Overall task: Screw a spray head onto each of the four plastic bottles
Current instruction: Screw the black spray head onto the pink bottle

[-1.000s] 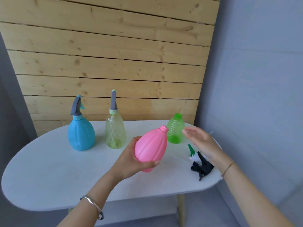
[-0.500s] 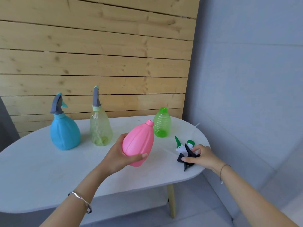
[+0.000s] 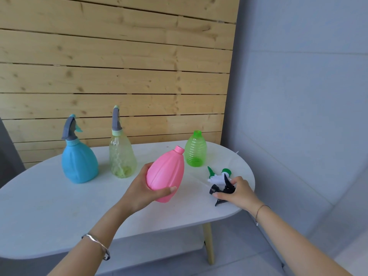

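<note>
Your left hand (image 3: 143, 188) wraps around a tilted, capless pink bottle (image 3: 166, 177) above the white oval surface (image 3: 59, 206). Your right hand (image 3: 239, 193) pinches a black spray head (image 3: 220, 191) beside a white-and-green spray head (image 3: 218, 175). No readable labels. The green bottle (image 3: 195, 150) stands open; the blue bottle (image 3: 78, 158) and clear bottle (image 3: 121, 154) are capped. Behind them are a pine-plank wall (image 3: 119, 66) and a grey wall (image 3: 308, 76).

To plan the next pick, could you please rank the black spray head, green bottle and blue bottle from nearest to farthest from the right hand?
1. Black spray head: under the right hand.
2. Green bottle: behind, slightly left.
3. Blue bottle: far left of the table.
</note>
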Demonstrator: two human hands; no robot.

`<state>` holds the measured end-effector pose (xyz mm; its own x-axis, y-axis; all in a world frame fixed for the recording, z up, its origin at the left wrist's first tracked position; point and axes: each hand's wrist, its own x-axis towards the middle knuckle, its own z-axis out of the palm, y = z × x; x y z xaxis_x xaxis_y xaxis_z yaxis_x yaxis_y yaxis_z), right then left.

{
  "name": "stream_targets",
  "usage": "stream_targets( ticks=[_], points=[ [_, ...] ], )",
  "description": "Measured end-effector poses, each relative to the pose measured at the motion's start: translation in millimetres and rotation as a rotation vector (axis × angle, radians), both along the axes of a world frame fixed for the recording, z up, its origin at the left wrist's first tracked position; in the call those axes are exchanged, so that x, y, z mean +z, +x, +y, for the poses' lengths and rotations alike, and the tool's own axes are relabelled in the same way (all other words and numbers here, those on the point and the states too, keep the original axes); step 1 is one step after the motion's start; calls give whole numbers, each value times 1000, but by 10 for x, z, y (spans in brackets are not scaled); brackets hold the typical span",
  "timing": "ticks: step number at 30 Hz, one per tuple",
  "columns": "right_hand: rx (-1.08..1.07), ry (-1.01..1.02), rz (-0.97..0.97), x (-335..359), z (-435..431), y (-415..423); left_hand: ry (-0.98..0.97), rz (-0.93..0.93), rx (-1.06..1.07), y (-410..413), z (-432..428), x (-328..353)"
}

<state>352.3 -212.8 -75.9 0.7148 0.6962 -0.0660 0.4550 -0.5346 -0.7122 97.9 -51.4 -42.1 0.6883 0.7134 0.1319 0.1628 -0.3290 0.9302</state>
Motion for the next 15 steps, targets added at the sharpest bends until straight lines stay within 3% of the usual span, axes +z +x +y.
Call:
stream_targets(
  ticks=[4, 7, 15],
  points=[
    [20, 78, 4, 26, 0, -20, 0, -15, 5, -4, 33, -22],
    [28, 271, 238, 78, 16, -64, 5, -13, 11, -19, 55, -12],
    [-45, 670, 534, 444, 245, -171, 9, 4, 76, -212, 239, 129]
  ],
)
